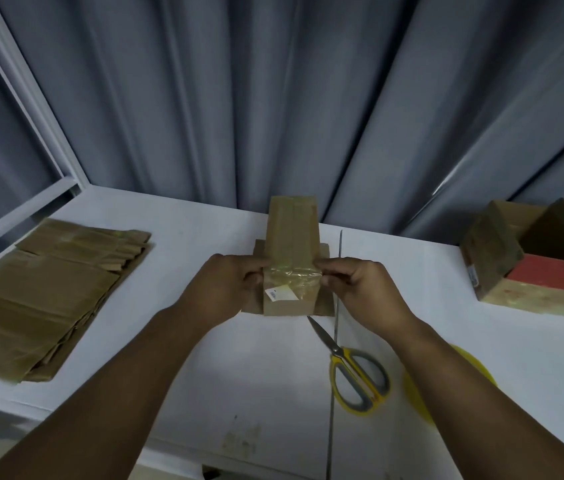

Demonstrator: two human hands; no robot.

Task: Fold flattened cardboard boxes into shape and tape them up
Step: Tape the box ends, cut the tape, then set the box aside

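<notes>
Centre of frame: small brown cardboard box [291,237], matte, tall narrow shape w/ side flaps sticking out low on both sides, standing on the white table [204,223]. Glossy old tape runs up its face. A crinkled clear tape strip [291,276] crosses it, just above a small white label [275,294]. Left hand [228,289] pinches the strip's left end at the box edge, fingers curled. Right hand [360,285] pinches the right end the same way.

Centre left: stack of flattened cardboard boxes [41,296], shiny w/ tape, edges fanned. Right edge: open cardboard boxes [495,258], one w/ a red-orange inside. Scissors [353,372], steel blades, yellow-grey handles, lie shut just below the box, tips nearly touching it. A flat yellow round thing [415,396] (can't tell what) is mostly hidden by the right forearm. Pleated grey curtain [273,98] fills the top.
</notes>
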